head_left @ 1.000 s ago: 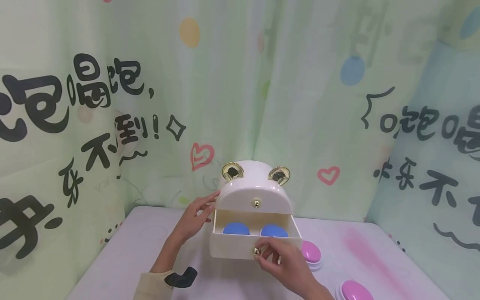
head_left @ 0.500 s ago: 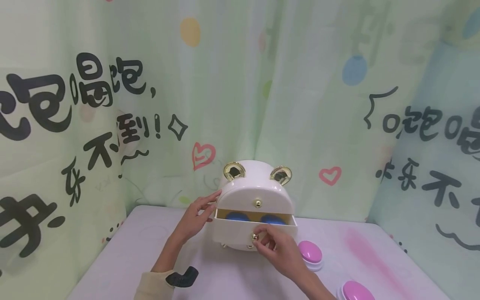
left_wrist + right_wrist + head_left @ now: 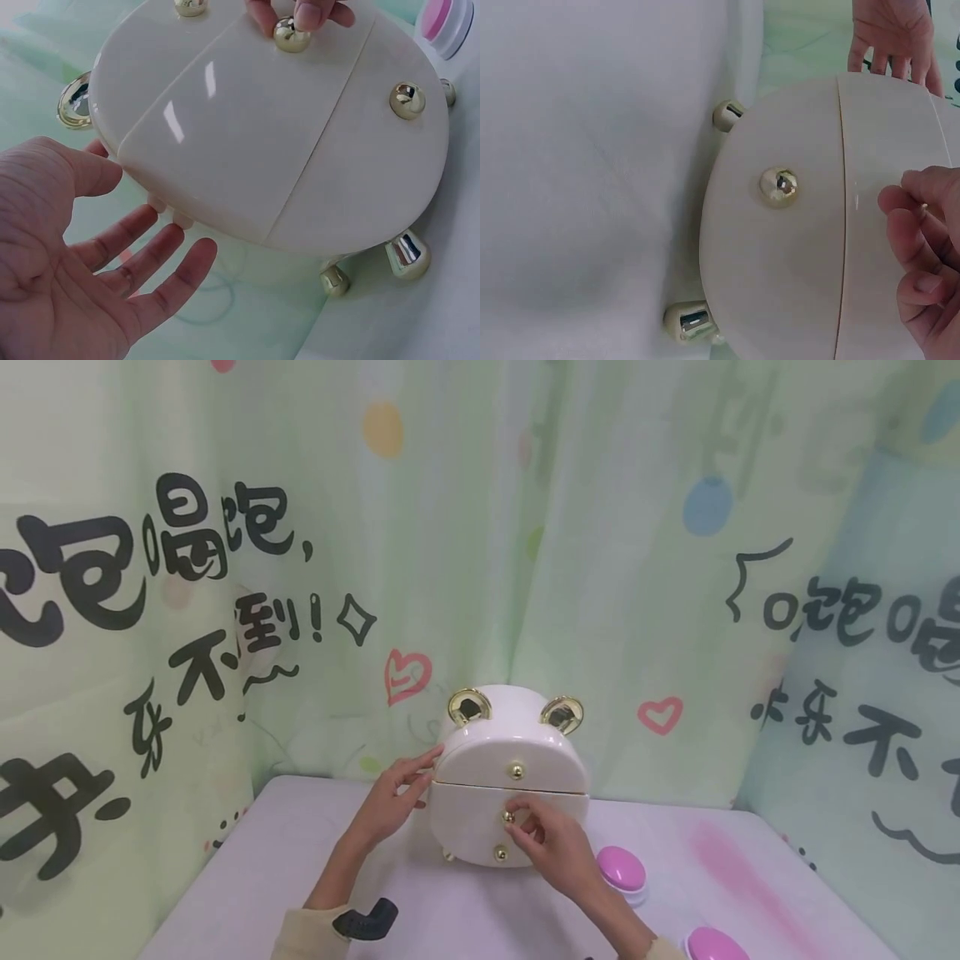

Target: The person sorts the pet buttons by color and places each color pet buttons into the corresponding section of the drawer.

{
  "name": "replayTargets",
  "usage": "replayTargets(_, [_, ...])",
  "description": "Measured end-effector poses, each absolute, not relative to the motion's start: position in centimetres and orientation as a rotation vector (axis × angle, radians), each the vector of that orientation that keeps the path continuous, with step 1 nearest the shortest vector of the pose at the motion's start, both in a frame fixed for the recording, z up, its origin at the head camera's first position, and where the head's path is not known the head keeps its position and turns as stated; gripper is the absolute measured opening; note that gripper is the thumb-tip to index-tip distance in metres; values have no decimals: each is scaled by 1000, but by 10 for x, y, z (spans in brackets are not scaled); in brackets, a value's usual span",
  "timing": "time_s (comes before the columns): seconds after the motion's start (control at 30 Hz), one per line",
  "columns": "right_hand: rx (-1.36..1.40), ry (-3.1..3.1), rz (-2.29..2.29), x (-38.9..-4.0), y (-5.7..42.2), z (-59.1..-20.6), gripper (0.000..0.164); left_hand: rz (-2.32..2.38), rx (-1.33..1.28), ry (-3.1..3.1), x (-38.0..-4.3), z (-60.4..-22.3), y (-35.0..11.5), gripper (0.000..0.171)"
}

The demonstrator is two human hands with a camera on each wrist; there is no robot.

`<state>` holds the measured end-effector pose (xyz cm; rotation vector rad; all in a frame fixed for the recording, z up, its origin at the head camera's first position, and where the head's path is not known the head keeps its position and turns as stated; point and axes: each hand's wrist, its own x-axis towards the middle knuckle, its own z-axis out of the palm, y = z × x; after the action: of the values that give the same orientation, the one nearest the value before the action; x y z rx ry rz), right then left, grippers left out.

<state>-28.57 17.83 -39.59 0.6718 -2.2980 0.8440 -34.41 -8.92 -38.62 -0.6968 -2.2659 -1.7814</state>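
A white, rounded storage box (image 3: 480,760) with gold-rimmed ears and gold feet stands on the table, its drawer fronts flush. My right hand (image 3: 553,843) pinches the gold knob (image 3: 291,36) of the middle drawer (image 3: 217,127) between thumb and fingers. Along the box's left side, my left hand (image 3: 390,802) rests with its fingers extended against the edge. In the right wrist view, the lower drawer's knob (image 3: 779,187) stands untouched. The blue-topped things inside the middle drawer are hidden.
Two pink-topped round white containers, one near the box (image 3: 622,870) and one at the front edge (image 3: 714,945), sit to the right on the pale table (image 3: 420,910). A printed curtain (image 3: 480,543) hangs close behind the box.
My right hand has pushed the middle drawer inward from well out to flush, covering the two blue-topped things. My left hand stays at the box's side.
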Motion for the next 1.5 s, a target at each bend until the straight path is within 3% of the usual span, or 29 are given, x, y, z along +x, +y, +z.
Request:
replayTargets(0.57, [597,-2317,985,-288,178,-402,27,-1784,-701,-2261,-343,-389,-88,45])
replayTargets(1.07, [447,-2439,1261,-278,182,-403,16,-1764,-707,-2256,-343,-387,-90,45])
replayTargets(1.5, [727,-2528,974,-284,185,-426,11,-1782,-666,-2266,-342,-385,-89,45])
